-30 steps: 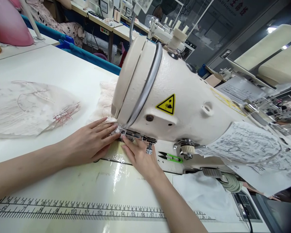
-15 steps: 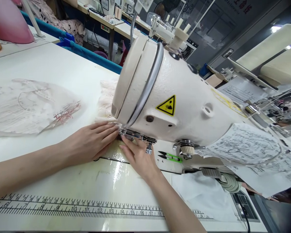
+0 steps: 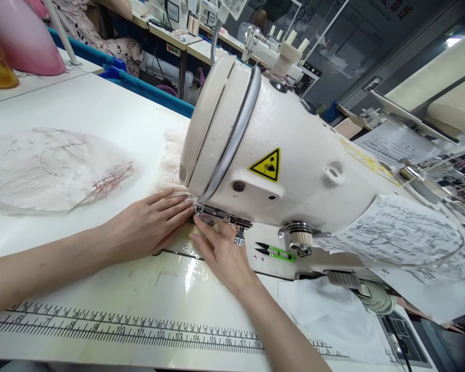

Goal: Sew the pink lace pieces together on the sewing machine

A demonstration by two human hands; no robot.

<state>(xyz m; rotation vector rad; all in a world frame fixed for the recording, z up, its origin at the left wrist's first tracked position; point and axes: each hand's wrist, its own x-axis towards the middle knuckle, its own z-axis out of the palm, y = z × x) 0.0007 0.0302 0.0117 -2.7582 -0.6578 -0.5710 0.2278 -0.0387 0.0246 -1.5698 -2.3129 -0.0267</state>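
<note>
A white sewing machine (image 3: 302,155) leans across the middle of the view. Pale gathered fabric (image 3: 172,160) lies under and behind its needle end. My left hand (image 3: 153,222) rests flat on the near edge of this fabric, fingers stretched toward the presser foot. From the other side, my right hand (image 3: 225,253) reaches under the machine head with fingers extended, thumb apart from the forefinger; some of its fingers are hidden behind the metal parts. Both hands' fingertips are close to the needle area. The needle itself is hard to make out.
Green thread snips (image 3: 275,251) lie right of my right hand. A round sheer fabric piece (image 3: 58,170) with loose red threads is on the left. A printed ruler (image 3: 139,330) runs along the front edge. White cloth (image 3: 329,310) lies at right, with a pink object (image 3: 39,41) at upper left.
The whole view has shifted slightly, so the table items appear a little further right. Both hands keep nearly the same place by the needle; the fabric shows no clear movement.
</note>
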